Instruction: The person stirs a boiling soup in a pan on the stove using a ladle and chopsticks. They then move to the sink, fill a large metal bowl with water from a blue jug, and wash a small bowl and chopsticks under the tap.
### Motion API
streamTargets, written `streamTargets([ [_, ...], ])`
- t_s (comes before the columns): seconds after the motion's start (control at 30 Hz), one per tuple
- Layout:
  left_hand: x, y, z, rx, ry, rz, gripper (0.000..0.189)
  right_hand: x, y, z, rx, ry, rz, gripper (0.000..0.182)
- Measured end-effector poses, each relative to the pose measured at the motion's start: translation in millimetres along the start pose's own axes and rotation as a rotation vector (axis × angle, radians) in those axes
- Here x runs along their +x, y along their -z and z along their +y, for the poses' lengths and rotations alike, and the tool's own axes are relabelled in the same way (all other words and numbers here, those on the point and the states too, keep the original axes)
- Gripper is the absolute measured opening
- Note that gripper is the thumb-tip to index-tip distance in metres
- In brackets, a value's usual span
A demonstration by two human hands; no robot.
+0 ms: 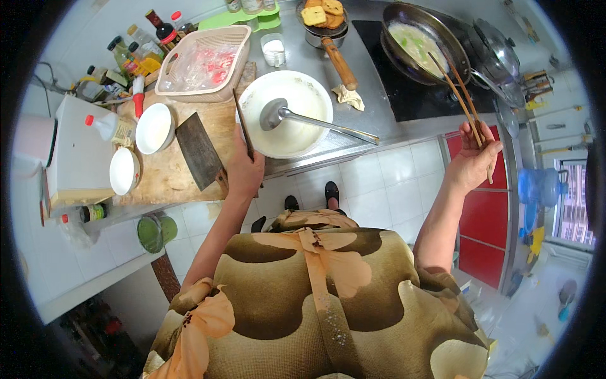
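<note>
My right hand [473, 158] holds a pair of long wooden chopsticks [461, 97], their tips reaching into a wok [452, 35] of pale, milky food with green pieces. At the cutting board's right edge, my left hand [245, 168] grips a dark-bladed knife [242, 118], seen nearly edge-on. Just left of that hand, a cleaver [199, 151] lies flat on the wooden cutting board [158, 182]. A large white bowl [284, 149] stands right of the left hand, with a metal ladle [272, 114] resting in it. The left fingertips are partly hidden behind the blade.
A plastic basket [163, 85] of bagged items and small white bowls [155, 129] stand on the board; bottles [163, 31] line the wall. A wooden-handled pan [338, 64] holding yellow-brown slices and a crumpled cloth or paper [349, 98] are left of the black cooktop [412, 104].
</note>
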State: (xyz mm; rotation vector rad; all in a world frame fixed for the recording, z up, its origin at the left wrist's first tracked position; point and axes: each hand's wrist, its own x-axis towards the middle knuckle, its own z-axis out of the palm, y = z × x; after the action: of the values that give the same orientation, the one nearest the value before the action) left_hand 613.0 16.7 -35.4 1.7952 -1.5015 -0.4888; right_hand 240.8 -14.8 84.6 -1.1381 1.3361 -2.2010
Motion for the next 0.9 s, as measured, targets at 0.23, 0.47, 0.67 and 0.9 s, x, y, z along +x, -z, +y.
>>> streamTargets([
  [0.23,-26.1,27.1,21.9,-0.338,0.015,-0.119,0.061,-35.3,-4.6,-15.2,0.04,-0.011,0.042,0.059],
  [0.47,-18.0,16.8,73.3,-1.01,0.277,-0.663,0.027,-71.3,-24.7,-25.0,-0.135,0.316,-0.165,0.052],
  [0.67,1.3,4.1,151.8,-1.224,0.429,-1.158,0.025,-88.6,-33.5,-35.3,-0.37,0.569,-0.39,0.033],
  [0.9,-9.6,-59.7,228.9,-1.222,0.538,-1.135,0.024,-73.7,7.2,-19.9,-0.647,0.614,-0.466,0.04],
])
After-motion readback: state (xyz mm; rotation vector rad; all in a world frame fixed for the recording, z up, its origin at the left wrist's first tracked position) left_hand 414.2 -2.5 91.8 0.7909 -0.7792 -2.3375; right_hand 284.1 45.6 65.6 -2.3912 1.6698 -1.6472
